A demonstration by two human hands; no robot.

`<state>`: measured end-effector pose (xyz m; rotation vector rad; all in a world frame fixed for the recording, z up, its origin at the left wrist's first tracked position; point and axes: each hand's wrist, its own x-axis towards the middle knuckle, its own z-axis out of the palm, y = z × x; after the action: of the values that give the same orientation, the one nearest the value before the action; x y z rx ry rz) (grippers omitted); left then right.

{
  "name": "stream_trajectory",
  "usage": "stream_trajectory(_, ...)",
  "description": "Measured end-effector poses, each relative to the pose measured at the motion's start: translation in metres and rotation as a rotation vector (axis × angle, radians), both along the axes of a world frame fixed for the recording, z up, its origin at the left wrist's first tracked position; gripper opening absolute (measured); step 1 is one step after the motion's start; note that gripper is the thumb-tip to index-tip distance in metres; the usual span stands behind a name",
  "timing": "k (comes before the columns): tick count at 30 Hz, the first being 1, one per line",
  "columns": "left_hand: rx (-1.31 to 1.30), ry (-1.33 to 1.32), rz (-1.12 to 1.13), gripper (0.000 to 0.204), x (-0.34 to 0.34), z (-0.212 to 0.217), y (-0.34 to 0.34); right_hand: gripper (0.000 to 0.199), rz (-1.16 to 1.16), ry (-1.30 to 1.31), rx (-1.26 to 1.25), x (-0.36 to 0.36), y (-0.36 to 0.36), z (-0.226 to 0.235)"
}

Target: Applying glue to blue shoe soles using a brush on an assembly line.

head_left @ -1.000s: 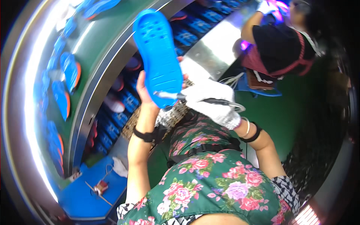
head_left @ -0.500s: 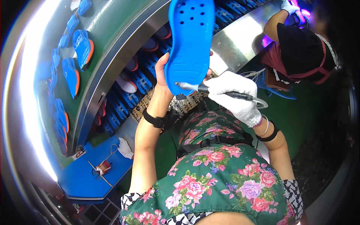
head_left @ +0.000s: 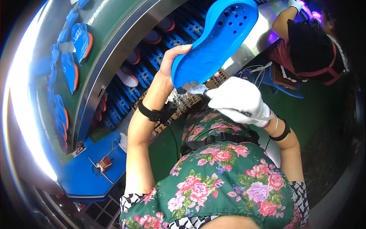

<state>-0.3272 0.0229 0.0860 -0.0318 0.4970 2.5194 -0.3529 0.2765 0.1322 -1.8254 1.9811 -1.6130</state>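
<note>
My bare left hand grips a bright blue shoe sole by its edge near the heel end, thumb over the rim. The sole is tilted, its raised rim and hollow inner side showing, with several round holes toward the far end. Wet-looking shine lies along its inner edge. In a white knitted glove, my right hand is closed around a brush. Its bristles touch or sit very close to the sole's near-end rim. The glove hides most of the brush's handle.
At left, blue soles with orange edges stand on a green conveyor belt with a metal rail. A blue table holds a small red-and-white pot. Blue racks with shoe parts lie beyond. At upper right, a co-worker works under purple light.
The blue sole has swung so its far end points up and right, and it is tilted more. The brush has shifted from inside the heel to its near rim.
</note>
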Motion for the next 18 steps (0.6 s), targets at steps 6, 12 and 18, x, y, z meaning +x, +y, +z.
stream_trajectory(6, 0.068, -0.042, 0.004, 0.084, -0.001, -0.006, 0.003, 0.015, 0.021, -0.419, -0.091, -0.005, -0.001, -0.003)
stream_trajectory(12, 0.132, 0.046, 0.084, 0.103, -0.010, -0.007, 0.013, 0.014, -0.001, -0.706, 0.018, 0.009, -0.004, -0.005)
stream_trajectory(18, 0.083, 0.068, 0.171, 0.099, -0.009, -0.012, 0.016, 0.013, -0.037, -0.754, 0.057, 0.015, -0.008, -0.005)
